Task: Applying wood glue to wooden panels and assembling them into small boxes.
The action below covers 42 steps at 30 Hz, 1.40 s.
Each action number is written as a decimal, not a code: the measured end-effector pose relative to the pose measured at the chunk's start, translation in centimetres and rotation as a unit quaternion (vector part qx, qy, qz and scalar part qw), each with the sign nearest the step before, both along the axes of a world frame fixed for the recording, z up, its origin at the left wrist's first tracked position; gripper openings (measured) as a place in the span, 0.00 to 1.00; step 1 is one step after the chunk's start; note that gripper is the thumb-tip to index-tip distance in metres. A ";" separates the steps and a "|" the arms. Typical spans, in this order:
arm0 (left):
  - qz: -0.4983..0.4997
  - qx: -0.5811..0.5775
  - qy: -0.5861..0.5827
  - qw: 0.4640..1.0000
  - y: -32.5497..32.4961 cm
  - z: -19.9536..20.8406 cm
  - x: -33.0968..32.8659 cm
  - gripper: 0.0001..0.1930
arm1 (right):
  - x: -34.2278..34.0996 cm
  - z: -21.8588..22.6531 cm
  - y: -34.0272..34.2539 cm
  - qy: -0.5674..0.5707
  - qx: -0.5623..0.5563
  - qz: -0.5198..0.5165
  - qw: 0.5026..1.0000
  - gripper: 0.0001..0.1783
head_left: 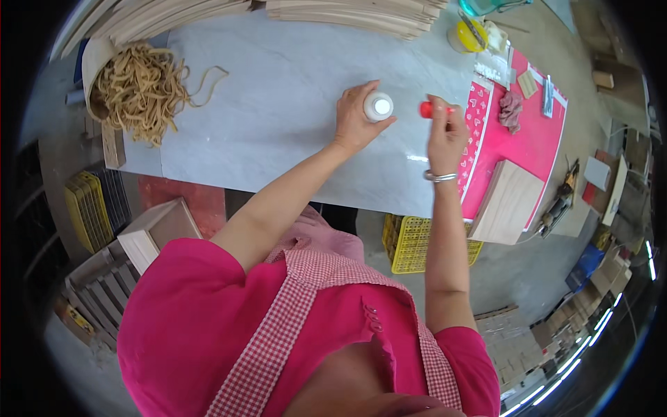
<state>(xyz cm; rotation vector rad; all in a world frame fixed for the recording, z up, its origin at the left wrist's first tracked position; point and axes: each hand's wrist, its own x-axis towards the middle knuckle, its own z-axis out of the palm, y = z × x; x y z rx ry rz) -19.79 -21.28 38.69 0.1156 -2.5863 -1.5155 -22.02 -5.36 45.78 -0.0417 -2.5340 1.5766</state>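
Observation:
A small white bottle [379, 107] stands on the grey marble-patterned table, its round top facing up. My left hand [354, 119] wraps round it from the left, with thumb and fingers on its sides. To the right of the bottle, apart from it, my right hand [447, 135] is closed on a small red cap [426, 109]. The cap sticks out to the left of the fingers, and the fingers hide part of it. A silver bracelet circles my right wrist.
A heap of tan elastic bands [142, 90] spills from a container at the left. Wooden strips [354, 15] lie along the far edge. At right are a pink sheet [531, 142], a wooden box [506, 203], a crumpled cloth [510, 111] and a yellow tub [465, 38]. A yellow crate [410, 243] sits below.

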 end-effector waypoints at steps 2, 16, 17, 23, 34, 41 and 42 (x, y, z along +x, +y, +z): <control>0.021 -0.025 0.026 0.999 0.8 -0.4 0.0 0.33 | 0.4 1.0 -2.6 0.011 -0.027 0.021 0.999 0.10; 0.034 0.039 0.093 0.994 3.3 7.7 3.1 0.25 | 4.0 8.0 -2.8 0.001 0.070 0.007 0.998 0.17; 0.036 0.011 0.092 0.995 3.7 8.7 3.4 0.25 | 4.4 9.1 -2.4 -0.021 0.075 0.007 0.997 0.17; 0.023 -0.001 0.084 0.996 6.1 13.2 3.3 0.22 | 4.7 13.4 -0.7 -0.013 0.093 -0.024 0.995 0.17; -0.164 0.037 0.028 0.985 5.9 18.6 3.8 0.22 | 5.1 17.3 4.8 0.115 0.139 0.280 0.943 0.15; -0.328 0.170 -0.097 0.924 4.8 20.9 4.4 0.20 | 5.8 20.8 5.3 0.142 0.222 0.307 0.914 0.17; -0.335 0.169 -0.093 0.922 5.2 21.0 4.3 0.20 | 6.0 21.0 5.1 0.151 0.237 0.279 0.918 0.19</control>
